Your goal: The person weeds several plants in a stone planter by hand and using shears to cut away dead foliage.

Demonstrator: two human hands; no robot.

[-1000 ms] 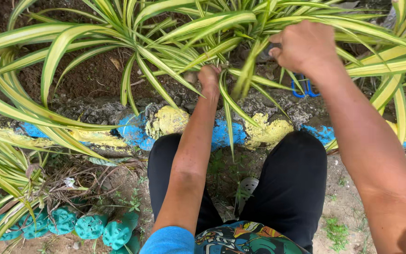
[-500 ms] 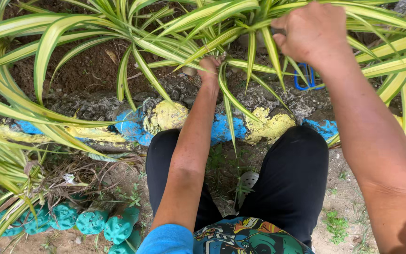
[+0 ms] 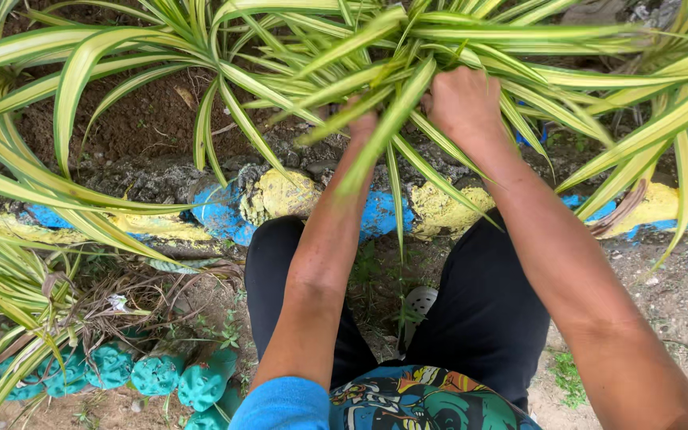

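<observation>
Overhead, a striped green-and-yellow plant (image 3: 201, 72) spreads its long leaves across the soil bed (image 3: 145, 119), behind a blue-and-yellow painted stone edging (image 3: 280, 199). Both hands reach into its middle: the right hand (image 3: 463, 99) is closed in a fist around a bunch of leaves, while the left hand (image 3: 360, 123) is mostly hidden among leaves, its grip impossible to tell.

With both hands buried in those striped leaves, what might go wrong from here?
The right hand grips a bunch of variegated leaves; a hard pull might tear them. The left hand is half hidden among leaves, so a finger could get nicked unseen. Knees crowd the painted stone edging, so balance looks awkward.
</observation>
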